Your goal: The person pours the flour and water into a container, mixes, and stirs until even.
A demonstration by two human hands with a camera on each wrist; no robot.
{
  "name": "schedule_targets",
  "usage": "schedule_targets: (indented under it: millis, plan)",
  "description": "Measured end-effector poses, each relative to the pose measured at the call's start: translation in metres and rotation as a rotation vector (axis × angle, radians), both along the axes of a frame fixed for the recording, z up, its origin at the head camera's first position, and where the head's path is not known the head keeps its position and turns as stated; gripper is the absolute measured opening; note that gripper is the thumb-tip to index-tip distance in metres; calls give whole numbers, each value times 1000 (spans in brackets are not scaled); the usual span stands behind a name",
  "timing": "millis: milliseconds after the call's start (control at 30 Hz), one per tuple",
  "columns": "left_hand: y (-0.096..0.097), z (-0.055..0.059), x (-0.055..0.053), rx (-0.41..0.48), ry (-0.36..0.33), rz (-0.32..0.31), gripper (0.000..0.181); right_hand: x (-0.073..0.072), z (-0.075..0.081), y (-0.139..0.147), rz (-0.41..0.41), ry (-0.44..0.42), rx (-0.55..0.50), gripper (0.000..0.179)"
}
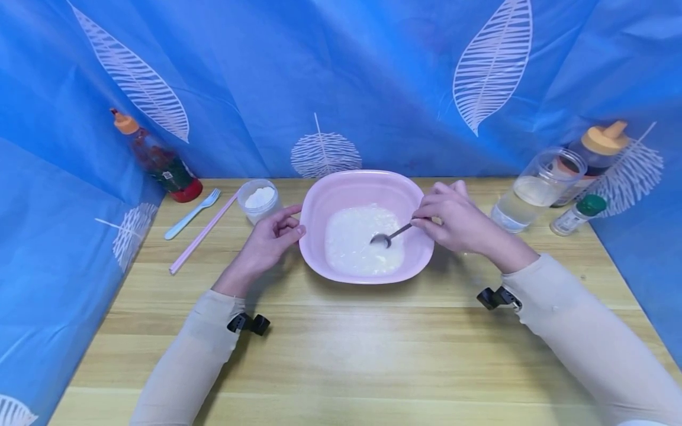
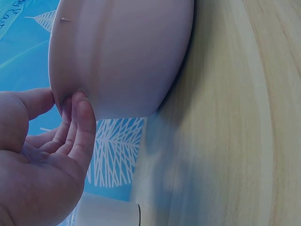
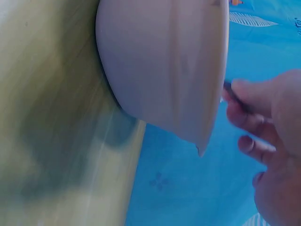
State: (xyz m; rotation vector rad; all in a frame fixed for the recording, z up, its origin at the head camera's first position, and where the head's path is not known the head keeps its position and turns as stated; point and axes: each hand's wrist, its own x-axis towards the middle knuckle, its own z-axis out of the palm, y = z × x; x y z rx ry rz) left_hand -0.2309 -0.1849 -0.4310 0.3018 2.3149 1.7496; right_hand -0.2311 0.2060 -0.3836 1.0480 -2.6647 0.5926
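A pink basin (image 1: 367, 279) stands on the table with a milky white liquid (image 1: 354, 242) in its bottom. My left hand (image 1: 269, 239) grips the basin's left rim; in the left wrist view the thumb lies on the rim's edge and the fingers (image 2: 84, 117) curl beneath it. Over the basin's right side my right hand (image 1: 453, 219) pinches the handle of a dark metal spoon (image 1: 396, 232). The spoon's bowl dips at the liquid's surface. In the right wrist view the pinching fingers are beside the rim, with the spoon's bowl hidden behind the basin wall.
Left of the basin are a jar of white powder (image 1: 260, 201), pink chopsticks (image 1: 205, 232), a blue fork (image 1: 193, 214) and a red sauce bottle (image 1: 160, 160). To the right stand a clear cup of liquid (image 1: 524, 198), a dark bottle with an orange cap (image 1: 599, 148) and a green-capped shaker (image 1: 578, 214).
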Motion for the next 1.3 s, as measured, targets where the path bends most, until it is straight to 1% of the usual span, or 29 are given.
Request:
schedule_targets:
  millis: [67,167,233,300,367,500,633,733,800,900,1000,1100,1167,1233,1300]
  plan:
    - [0,0,0,-3,-1,2,56,1,-4,-4,38,-40,-36,7]
    - [0,0,1,-4,1,1,57,3,-12,-15,76,-84,-87,6]
    - [0,-1,1,1,-1,2,57,4,-17,-25,84,-103,-109,5]
    - [0,-2,2,6,1,2,57,4,-21,-34,79,-101,-111,5]
    - [0,-2,2,10,-1,4,57,3,-24,-41,56,-84,-104,5]
    - [0,-2,2,11,-1,1,57,-2,-24,-44,-42,-5,-42,8]
    - [1,-1,1,10,-12,1,57,-7,-17,-33,-132,73,44,11]
    - [1,1,2,3,-10,1,57,-8,-9,-19,-153,100,73,10]
    - [1,2,2,-1,-8,1,57,-7,-4,-10,-141,102,70,9]
    - [0,2,2,-4,-8,2,57,-5,2,-1,-87,75,51,6]
    - [0,2,1,-5,-8,3,57,-2,3,-1,-13,-6,11,5]
    - [0,1,2,-2,-9,5,56,0,-3,-9,57,-105,-34,5]
    - [0,1,1,-4,-6,2,56,1,-9,-19,90,-143,-55,5]
    - [0,1,1,-1,-7,2,56,1,-14,-31,101,-137,-65,4]
    - [0,1,1,1,-3,0,56,1,-16,-42,85,-101,-55,6]
